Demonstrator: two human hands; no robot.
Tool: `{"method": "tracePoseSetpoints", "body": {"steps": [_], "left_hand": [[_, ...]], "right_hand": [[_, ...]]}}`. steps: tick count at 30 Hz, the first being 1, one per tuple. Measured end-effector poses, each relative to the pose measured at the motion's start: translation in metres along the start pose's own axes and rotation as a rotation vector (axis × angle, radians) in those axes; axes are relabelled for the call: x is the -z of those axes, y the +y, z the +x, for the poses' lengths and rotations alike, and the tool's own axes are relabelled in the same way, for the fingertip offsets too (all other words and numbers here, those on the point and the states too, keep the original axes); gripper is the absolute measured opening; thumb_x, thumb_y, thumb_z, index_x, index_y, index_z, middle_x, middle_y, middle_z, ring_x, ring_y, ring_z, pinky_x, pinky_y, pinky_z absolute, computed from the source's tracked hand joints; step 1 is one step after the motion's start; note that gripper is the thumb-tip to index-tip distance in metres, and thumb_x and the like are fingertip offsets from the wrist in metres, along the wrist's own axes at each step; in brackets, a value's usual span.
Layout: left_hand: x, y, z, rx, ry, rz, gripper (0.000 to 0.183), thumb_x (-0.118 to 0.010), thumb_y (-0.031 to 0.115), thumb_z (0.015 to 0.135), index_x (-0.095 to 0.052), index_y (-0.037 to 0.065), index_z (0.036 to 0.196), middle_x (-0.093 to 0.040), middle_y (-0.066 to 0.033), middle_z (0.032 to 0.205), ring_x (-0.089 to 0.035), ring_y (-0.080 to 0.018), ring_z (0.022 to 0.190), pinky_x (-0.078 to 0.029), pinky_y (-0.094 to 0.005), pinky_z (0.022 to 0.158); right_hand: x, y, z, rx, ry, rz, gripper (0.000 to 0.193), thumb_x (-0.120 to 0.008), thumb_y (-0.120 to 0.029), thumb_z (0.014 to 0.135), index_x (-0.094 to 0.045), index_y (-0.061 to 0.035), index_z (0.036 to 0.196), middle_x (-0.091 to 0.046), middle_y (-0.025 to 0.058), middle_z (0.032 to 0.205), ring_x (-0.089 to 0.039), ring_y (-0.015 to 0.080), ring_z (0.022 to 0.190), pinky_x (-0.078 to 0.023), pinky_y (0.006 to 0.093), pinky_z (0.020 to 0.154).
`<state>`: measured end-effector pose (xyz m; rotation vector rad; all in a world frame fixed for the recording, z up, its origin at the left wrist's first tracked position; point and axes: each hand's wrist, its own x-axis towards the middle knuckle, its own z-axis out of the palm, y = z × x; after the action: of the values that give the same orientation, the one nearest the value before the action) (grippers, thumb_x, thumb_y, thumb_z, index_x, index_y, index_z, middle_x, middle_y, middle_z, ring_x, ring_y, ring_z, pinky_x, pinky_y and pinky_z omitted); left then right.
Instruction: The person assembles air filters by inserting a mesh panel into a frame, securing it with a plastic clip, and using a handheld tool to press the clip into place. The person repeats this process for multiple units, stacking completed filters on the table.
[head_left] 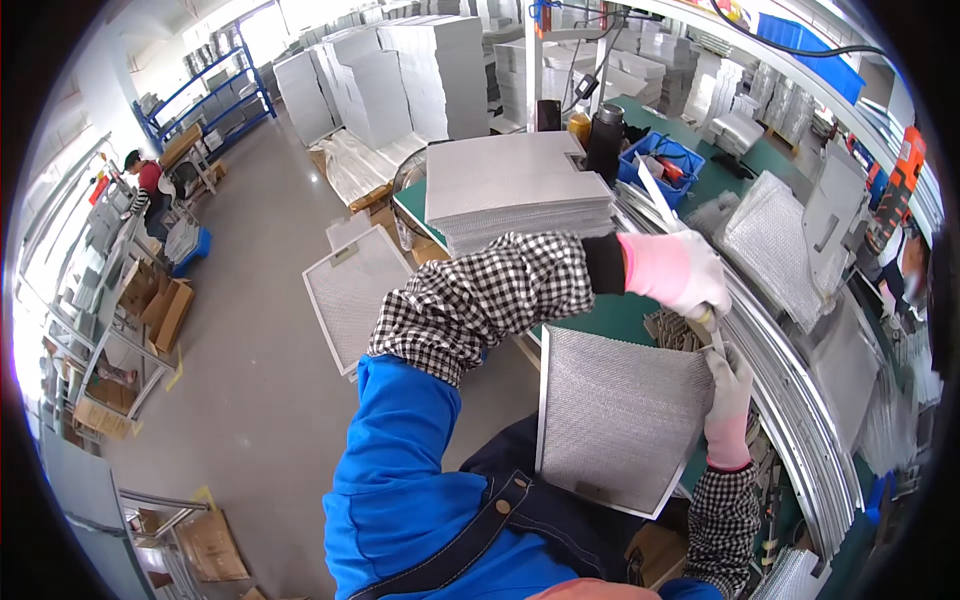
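Note:
A silver mesh filter panel (625,410) stands tilted in front of my body, with a pale metal frame along its left side and lower edge. My right hand (729,395), in a white and pink glove, grips the panel's right edge near the upper corner. Just above that corner, my left hand (680,273) is closed in a similar glove. A narrow pale strip (655,192) runs up and away from the left hand and seems held in it. The left fingertips partly hide where strip and panel come near each other.
Long metal frame strips (790,400) lie bundled along the green table (618,318). Beyond my left arm rise stacked flat sheets (520,190), a dark bottle (605,140) and a blue bin (662,165). Another mesh panel (355,290) leans at left. An orange power tool (897,190) hangs right.

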<state>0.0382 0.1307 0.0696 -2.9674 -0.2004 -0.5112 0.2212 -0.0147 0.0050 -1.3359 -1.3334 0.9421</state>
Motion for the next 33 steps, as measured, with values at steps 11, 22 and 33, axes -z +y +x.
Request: {"method": "tracePoseSetpoints", "body": {"steps": [11, 22, 33], "left_hand": [[0.000, -0.001, 0.013, 0.125, -0.145, -0.168, 0.032, -0.069, 0.047, 0.089, -0.076, 0.019, 0.103, -0.071, -0.0098, 0.084, -0.069, -0.0319, 0.085, -0.053, -0.0435, 0.074], [-0.017, 0.041, 0.011, 0.322, -0.113, -0.424, 0.028, -0.071, 0.037, 0.089, -0.075, 0.011, 0.098, -0.073, -0.0112, 0.090, -0.071, -0.0299, 0.087, -0.055, -0.0409, 0.077], [-0.056, 0.090, 0.008, 0.258, -0.298, -0.590, 0.036, -0.065, 0.032, 0.092, -0.067, 0.004, 0.115, -0.069, -0.0179, 0.106, -0.067, -0.0373, 0.102, -0.054, -0.0464, 0.086]], "right_hand": [[0.009, -0.002, -0.007, 0.009, 0.009, -0.050, 0.016, -0.060, -0.017, 0.096, -0.063, -0.0019, 0.090, -0.046, -0.0064, 0.077, -0.039, 0.0040, 0.072, -0.030, 0.0244, 0.063], [0.039, 0.000, -0.019, -0.074, -0.001, -0.115, 0.006, -0.062, -0.009, 0.092, -0.063, -0.0024, 0.091, -0.048, -0.0071, 0.075, -0.041, 0.0023, 0.068, -0.034, 0.0233, 0.061], [0.106, -0.029, -0.053, -0.256, -0.289, -0.578, 0.020, -0.066, -0.008, 0.084, -0.064, 0.0029, 0.100, -0.058, 0.0078, 0.072, -0.056, 0.0133, 0.069, -0.046, 0.0305, 0.066]]}}
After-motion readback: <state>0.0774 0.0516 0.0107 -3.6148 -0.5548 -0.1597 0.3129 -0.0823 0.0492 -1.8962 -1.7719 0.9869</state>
